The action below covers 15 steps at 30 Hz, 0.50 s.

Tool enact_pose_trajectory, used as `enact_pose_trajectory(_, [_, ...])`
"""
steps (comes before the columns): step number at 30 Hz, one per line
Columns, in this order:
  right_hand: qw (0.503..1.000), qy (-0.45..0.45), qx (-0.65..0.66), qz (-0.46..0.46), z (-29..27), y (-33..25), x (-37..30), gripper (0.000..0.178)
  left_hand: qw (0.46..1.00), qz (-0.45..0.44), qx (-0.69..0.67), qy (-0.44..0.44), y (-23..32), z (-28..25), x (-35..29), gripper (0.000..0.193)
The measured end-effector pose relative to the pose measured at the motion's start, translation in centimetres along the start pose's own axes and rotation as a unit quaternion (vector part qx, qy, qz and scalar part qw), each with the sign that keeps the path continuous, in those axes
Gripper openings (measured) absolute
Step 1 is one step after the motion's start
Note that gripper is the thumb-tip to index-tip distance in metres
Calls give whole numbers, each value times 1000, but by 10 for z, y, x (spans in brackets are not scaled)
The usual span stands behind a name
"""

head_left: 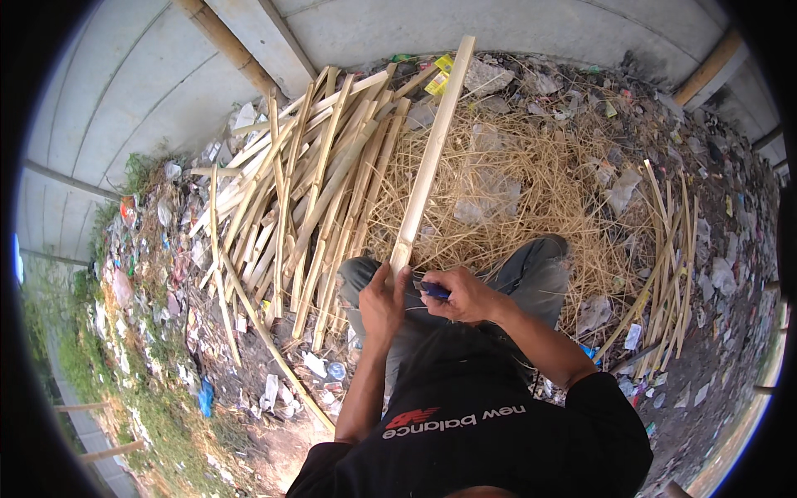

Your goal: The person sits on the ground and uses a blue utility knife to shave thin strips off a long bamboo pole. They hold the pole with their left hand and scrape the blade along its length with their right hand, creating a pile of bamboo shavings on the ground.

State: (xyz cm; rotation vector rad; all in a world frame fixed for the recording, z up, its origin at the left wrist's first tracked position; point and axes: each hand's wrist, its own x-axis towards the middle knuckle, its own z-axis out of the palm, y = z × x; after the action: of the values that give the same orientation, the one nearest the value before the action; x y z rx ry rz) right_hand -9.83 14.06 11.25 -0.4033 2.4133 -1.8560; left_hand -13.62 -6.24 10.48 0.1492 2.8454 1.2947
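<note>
A long split bamboo strip (433, 158) slants up and away from my lap, its near end between my knees. My left hand (383, 307) is closed around that near end, the thumb along its right side. Just to the right, my right hand (465, 296) grips a knife with a blue handle (434, 290). Its short dark blade points toward the strip's near end, close to my left thumb; whether it touches the wood I cannot tell. My fingers hide most of the handle.
A large pile of split bamboo strips (286, 191) lies at the left. Thin bamboo shavings (531, 191) cover the ground ahead. A smaller bundle of narrow strips (664, 274) rests at the right. Grey concrete wall (498, 29) stands behind, with litter (282, 390) scattered around.
</note>
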Motion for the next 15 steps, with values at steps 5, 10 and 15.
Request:
enact_pose_trajectory(5, [990,127,-62,17,7,-9,-2,28,995,-29,-89,-40,-9,-23,17,38])
enact_pose_trajectory(10, [983,131,-108,67,-15,-7,4,42,978,-61,-178,-89,-5,-25,13,37])
enact_pose_trajectory(15, [971,80,-224,27,-3,-9,10,49,947,-109,-247,-174,12,-20,9,37])
